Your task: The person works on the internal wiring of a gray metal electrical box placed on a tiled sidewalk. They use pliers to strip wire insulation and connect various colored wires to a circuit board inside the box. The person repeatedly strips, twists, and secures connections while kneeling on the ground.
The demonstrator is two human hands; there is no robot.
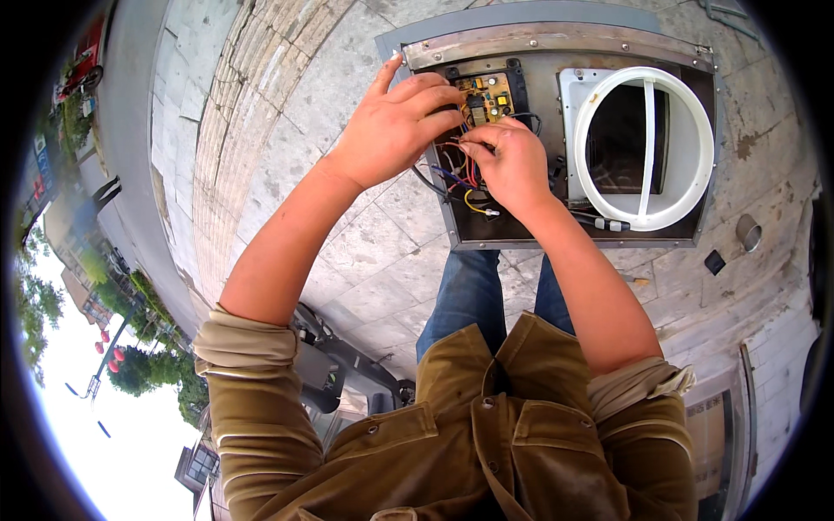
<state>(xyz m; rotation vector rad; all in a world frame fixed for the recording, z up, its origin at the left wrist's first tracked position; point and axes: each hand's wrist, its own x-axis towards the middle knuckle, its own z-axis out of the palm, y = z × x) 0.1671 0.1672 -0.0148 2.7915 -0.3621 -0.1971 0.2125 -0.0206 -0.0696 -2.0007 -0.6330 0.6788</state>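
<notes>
Wires (470,171) are pinched by the right hand (514,165) just below the board (488,94), flanked by the left hand (393,123), its hold unclear.

Paving (373,247): pale grey stone slabs with dark stains
Strip (221,165): long, narrow beige stones, curving along the left
Road (139,113): smooth grey, beyond the strip
Roadside: leafy trees (143,369), red lanterns (113,366) hung by a lamppost (119,339)
Far building (187,466): dark-framed window (204,466), lower left
Scooter (347,369): dark grey, partly visible on the paving
Lower right: pale tiled wall (771,386) beside a brownish panel (708,434)
Light: even daylight, sky (95,464) white
</notes>
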